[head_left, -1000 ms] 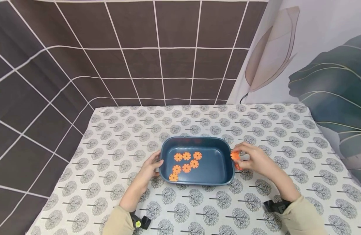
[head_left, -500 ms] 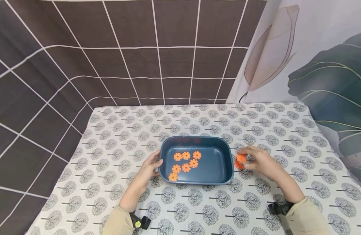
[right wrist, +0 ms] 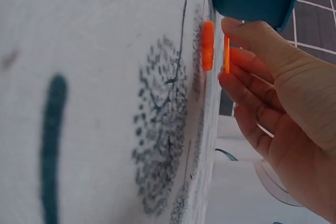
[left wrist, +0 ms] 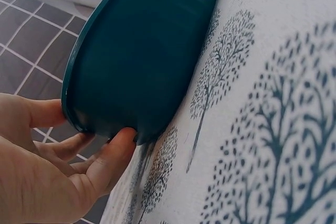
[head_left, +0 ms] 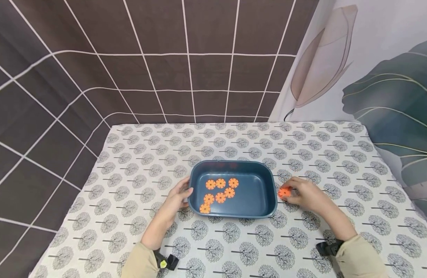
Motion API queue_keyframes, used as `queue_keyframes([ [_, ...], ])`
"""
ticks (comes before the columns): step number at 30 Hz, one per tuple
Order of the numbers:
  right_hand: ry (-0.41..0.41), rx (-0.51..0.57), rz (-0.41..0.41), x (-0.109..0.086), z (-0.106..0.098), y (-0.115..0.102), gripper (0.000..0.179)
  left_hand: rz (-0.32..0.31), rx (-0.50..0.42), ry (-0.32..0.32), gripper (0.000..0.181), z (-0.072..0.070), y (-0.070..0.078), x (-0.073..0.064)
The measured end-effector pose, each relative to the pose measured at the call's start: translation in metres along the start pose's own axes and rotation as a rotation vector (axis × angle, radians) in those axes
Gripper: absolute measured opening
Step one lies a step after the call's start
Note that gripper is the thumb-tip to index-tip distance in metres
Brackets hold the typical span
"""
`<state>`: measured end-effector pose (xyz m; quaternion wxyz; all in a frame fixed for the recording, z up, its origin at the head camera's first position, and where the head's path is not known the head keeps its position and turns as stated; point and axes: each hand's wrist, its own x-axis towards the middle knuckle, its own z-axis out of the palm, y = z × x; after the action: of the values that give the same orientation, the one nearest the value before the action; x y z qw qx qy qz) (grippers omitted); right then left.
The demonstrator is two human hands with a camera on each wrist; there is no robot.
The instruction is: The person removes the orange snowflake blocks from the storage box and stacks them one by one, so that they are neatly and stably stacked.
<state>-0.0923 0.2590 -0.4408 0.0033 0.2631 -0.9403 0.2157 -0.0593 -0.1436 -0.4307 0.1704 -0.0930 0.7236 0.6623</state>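
Note:
A dark blue plastic basin [head_left: 251, 197] stands on the table. Several orange notched discs [head_left: 220, 197] lie flat inside it, mostly toward its left side. At the basin's left end, my left hand [head_left: 177, 197] holds the rim and end wall between thumb and fingers, which shows closer in the left wrist view. Just right of the basin, my right hand [head_left: 305, 193] pinches an orange notched disc [right wrist: 227, 53] between thumb and fingertips. Close beneath that disc, a thicker orange piece [right wrist: 208, 45] rests on the tablecloth; it looks like stacked discs. A narrow gap separates the two.
A white tablecloth with grey tree prints [head_left: 213, 247] covers the table. Behind it hangs a dark cloth with a white grid [head_left: 213, 73]. A leaf-patterned curtain [head_left: 387, 92] hangs at the right, with a dark cable [head_left: 288, 115] near the table's back edge.
My right hand has drawn back from the basin's right rim, then lowered the pinched disc over the orange piece on the table. The left hand and the discs in the basin have stayed put.

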Motion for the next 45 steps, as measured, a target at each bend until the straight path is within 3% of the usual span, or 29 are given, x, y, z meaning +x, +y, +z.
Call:
queue_keyframes([
  [18, 0.018, -0.035, -0.044, 0.0025, 0.0069, 0.0015, 0.029, 0.010, -0.010, -0.004, 0.051, -0.0027, 0.0009, 0.0013],
  [45, -0.071, 0.026, 0.076, -0.0016, 0.0008, 0.0014, 0.043, 0.000, -0.019, -0.003, 0.051, -0.0013, -0.0004, 0.0008],
])
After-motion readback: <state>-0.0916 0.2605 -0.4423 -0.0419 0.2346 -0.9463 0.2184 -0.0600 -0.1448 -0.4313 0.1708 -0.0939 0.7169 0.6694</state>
